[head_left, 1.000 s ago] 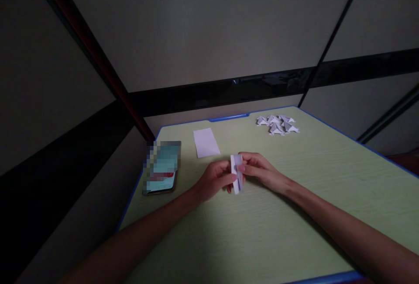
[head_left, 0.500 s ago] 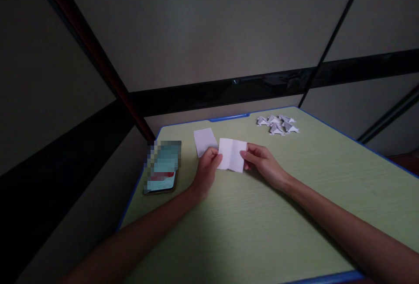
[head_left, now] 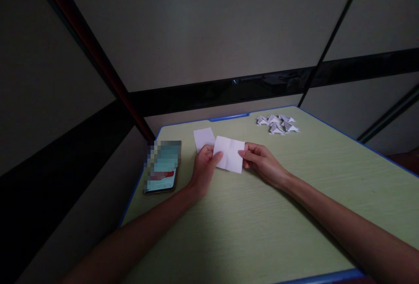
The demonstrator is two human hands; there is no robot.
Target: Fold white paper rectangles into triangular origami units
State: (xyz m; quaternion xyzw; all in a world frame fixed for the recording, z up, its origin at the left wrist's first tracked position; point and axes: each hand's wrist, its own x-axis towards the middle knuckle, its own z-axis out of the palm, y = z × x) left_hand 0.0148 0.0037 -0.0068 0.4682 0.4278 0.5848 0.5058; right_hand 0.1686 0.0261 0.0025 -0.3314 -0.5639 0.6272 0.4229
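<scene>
A small white paper sheet [head_left: 229, 154] with a centre crease is held spread open just above the green table [head_left: 262, 223]. My left hand [head_left: 204, 167] pinches its left edge and my right hand [head_left: 262, 162] pinches its right edge. Behind my left hand lies another white sheet [head_left: 203, 138], flat on the table and partly covered by the held paper.
A phone [head_left: 162, 167] with a lit screen lies at the table's left edge. Several folded white paper pieces [head_left: 277, 124] sit in a pile at the far right. The table has a blue rim [head_left: 229, 118]; dark walls and frame bars surround it.
A second ago the paper was folded narrow between both hands. It has since been unfolded flat, and both hands have shifted slightly left and away from me.
</scene>
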